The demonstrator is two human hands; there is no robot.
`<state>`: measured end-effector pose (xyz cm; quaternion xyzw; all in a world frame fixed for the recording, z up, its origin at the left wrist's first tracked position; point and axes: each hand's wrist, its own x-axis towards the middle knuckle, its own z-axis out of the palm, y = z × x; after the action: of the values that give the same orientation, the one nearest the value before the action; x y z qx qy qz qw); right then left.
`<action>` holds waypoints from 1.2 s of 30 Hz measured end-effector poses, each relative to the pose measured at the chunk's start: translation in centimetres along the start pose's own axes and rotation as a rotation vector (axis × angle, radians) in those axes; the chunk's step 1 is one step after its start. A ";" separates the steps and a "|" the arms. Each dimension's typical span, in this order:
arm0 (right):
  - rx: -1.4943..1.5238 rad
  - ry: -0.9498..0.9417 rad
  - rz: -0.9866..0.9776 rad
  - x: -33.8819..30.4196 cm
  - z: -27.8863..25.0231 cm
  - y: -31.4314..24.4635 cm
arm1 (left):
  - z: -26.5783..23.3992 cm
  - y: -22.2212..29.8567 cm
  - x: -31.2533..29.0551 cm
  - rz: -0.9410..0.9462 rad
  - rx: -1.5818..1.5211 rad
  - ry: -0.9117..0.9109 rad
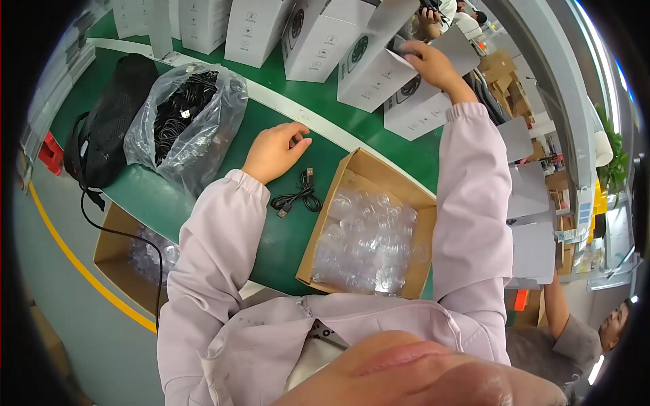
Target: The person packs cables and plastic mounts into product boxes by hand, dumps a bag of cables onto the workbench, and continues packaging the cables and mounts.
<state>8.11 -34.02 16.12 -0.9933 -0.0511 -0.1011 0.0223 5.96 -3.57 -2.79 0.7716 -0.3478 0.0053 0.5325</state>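
My right hand (433,65) reaches across to the top of a white carton (371,76) with a round fan-like picture. Its fingers are bent together at the carton's opening, and something dark shows by the fingertips, too covered to name. Over the green table, my left hand (276,150) hovers with loosely curled fingers, the thumb apart and nothing visible between them. Just below it lies a coiled black USB cable (298,194). To its left, a clear plastic bag (227,128) bulges with black cables (177,122).
A cardboard box (318,252) holds clear plastic pieces at the table's near edge. More white cartons (256,34) line the green belt. A black bag (118,115) lies far left; another cardboard box (115,260) sits below. A co-worker (565,338) is at right, another person's hand (429,24) beyond.
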 end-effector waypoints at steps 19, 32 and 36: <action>0.216 0.449 0.129 -4.1 4.8 1.4 | -0.9 1.6 -0.9 0.087 0.362 -0.458; 0.142 0.009 -0.287 -16.9 6.3 -13.5 | 0.2 0.6 -0.5 -0.078 -0.140 -0.287; 0.305 -0.189 -0.228 -18.0 8.6 -13.8 | -0.1 1.7 0.0 -0.296 -0.341 -0.212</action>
<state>-9.21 -21.55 4.48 -0.9712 -0.1800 -0.0004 0.1560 5.07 -3.84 -1.34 0.7093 -0.2808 -0.2128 0.6106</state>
